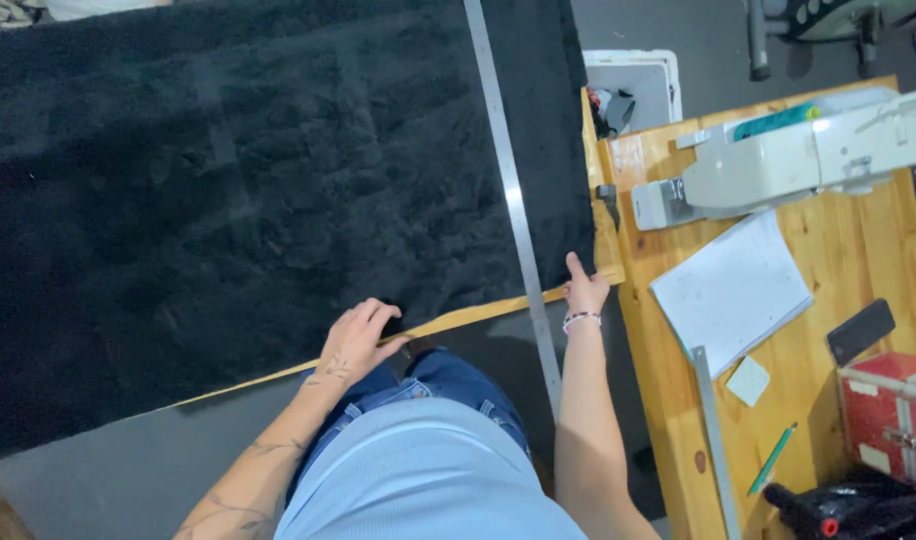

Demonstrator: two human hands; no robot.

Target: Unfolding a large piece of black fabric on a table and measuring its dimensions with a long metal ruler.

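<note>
With the left hand (pixel 356 340) flat, fingers spread on the near hem of the black fleece (pixel 248 200), and the right hand (pixel 584 292) at 3 o'clock pinching its corner beside the steel rule (pixel 513 200) — keep the hem taut along the table edge (pixel 478 317).
</note>
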